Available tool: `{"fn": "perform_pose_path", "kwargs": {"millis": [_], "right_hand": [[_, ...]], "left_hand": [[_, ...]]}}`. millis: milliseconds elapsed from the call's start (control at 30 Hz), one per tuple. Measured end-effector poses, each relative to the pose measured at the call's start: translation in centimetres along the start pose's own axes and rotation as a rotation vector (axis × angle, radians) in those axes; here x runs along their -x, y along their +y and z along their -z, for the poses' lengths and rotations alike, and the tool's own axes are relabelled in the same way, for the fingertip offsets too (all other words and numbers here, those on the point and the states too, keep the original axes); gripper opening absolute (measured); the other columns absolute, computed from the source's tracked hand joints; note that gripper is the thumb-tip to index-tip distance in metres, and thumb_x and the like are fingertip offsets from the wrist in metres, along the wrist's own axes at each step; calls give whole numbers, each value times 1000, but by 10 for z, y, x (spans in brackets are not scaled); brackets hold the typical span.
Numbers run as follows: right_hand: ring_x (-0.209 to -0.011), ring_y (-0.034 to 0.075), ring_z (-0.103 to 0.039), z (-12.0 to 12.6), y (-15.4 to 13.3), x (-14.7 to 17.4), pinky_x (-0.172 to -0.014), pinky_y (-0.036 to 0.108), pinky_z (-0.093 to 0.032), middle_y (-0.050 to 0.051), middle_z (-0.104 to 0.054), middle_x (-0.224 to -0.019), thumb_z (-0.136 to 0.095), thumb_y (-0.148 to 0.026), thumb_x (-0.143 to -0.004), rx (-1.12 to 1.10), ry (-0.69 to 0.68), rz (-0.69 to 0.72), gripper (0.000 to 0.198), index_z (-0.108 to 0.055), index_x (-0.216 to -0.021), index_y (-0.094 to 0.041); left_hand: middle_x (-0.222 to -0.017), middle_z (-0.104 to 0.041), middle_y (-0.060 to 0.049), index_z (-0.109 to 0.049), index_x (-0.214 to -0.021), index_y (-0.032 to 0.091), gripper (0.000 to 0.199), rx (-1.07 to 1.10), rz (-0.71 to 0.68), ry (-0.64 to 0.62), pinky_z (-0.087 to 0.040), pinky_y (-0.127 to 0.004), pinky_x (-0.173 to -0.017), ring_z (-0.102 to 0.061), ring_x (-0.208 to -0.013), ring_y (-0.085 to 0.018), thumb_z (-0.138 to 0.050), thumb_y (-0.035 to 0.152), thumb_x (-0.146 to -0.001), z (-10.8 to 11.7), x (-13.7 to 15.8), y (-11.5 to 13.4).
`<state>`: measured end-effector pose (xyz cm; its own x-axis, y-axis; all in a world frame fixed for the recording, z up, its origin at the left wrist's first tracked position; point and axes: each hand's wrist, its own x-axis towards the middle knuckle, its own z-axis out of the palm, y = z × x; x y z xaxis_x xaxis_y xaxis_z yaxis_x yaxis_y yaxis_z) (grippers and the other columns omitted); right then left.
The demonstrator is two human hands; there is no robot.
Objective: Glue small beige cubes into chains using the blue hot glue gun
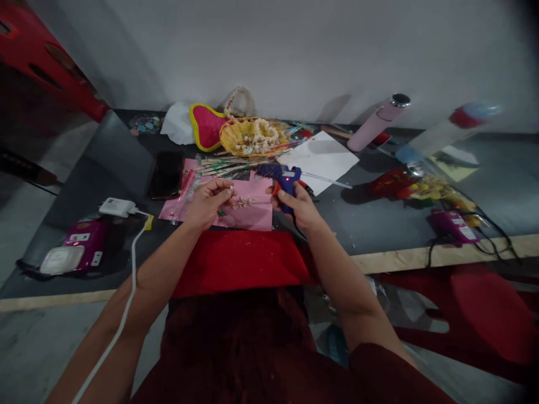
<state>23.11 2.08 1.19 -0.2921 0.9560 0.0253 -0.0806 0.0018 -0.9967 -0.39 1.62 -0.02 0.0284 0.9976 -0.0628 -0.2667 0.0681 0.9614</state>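
Observation:
My right hand (pixel 297 203) is wrapped round a blue glue gun (pixel 287 182) with an orange trigger and a lit red light. A clear glue stick (pixel 326 178) pokes out of its back end, to the right. My left hand (pixel 211 202) pinches a small whitish piece (pixel 231 189), too small to name, between thumb and fingers. Between the hands, a little pile of pale shell-like bits (pixel 245 202) lies on a pink sheet (pixel 259 219). Behind the glue gun's nozzle lie several thin sticks with green marks (pixel 229 165).
A yellow wicker basket (pixel 229 134) holding a string of pale pieces stands at the back. A dark phone (pixel 166 175) lies left, near a purple power socket (pixel 86 244) with a white charger. A pink flask (pixel 377 123), a white sheet (pixel 324 154) and another purple socket (pixel 453 225) are right.

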Motion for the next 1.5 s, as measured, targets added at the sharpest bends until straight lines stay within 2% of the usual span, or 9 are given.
{"fn": "perform_pose_path", "kwargs": {"millis": [133, 267, 400, 667, 967, 1200, 1500], "right_hand": [[-61, 9, -49, -6, 12, 2, -57, 26, -46, 2, -64, -93, -67, -57, -78, -8, -89, 6, 42, -46, -96, -25], [-61, 9, -49, -6, 15, 3, -58, 25, -46, 1, -63, -89, -61, -62, -82, 5, -123, -12, 42, -48, -99, -25], [-61, 8, -47, -6, 16, 4, -58, 24, -45, 0, -60, -87, -59, -59, -85, -15, -159, 27, 38, -50, -96, -25], [-60, 8, -44, -7, 16, 3, -56, 26, -41, 0, -56, -85, -58, -57, -87, -6, -206, 57, 38, -47, -96, -22], [-59, 9, -42, -6, 19, 3, -57, 27, -42, -1, -54, -84, -58, -62, -85, 13, -209, 32, 42, -45, -98, -24], [-60, 8, -43, -6, 20, 2, -56, 26, -40, -2, -52, -81, -56, -55, -90, 2, -244, 70, 35, -44, -98, -24], [-59, 9, -42, -5, 21, 2, -57, 26, -38, -4, -49, -75, -55, -57, -89, 37, -231, 83, 37, -40, -97, -24]], "left_hand": [[-75, -70, 0, -65, -91, 17, 28, -26, -26, 12, -52, -21, -57, -61, -57, -8, -77, 30, -69, 2, -1, -2], [-74, -69, 1, -64, -94, 18, 29, -15, -51, 26, -54, -24, -58, -61, -57, -9, -76, 28, -70, 2, -2, -2], [-73, -70, -1, -63, -88, 17, 25, -19, -59, 39, -53, -24, -57, -62, -56, -10, -76, 27, -69, 1, -2, -1], [-75, -70, 0, -66, -90, 17, 28, -15, -73, 21, -56, -23, -59, -65, -60, -10, -77, 28, -67, 4, -3, -6], [-74, -70, 0, -66, -90, 17, 26, -31, -112, 14, -57, -23, -58, -66, -60, -10, -76, 27, -69, 4, -3, -6], [-74, -70, 0, -66, -91, 17, 26, -32, -109, 9, -58, -24, -58, -65, -59, -10, -76, 28, -69, 4, -3, -6], [-75, -71, -1, -67, -90, 17, 26, -2, -113, 4, -57, -23, -58, -66, -59, -10, -77, 26, -69, 3, -2, -5]]}}
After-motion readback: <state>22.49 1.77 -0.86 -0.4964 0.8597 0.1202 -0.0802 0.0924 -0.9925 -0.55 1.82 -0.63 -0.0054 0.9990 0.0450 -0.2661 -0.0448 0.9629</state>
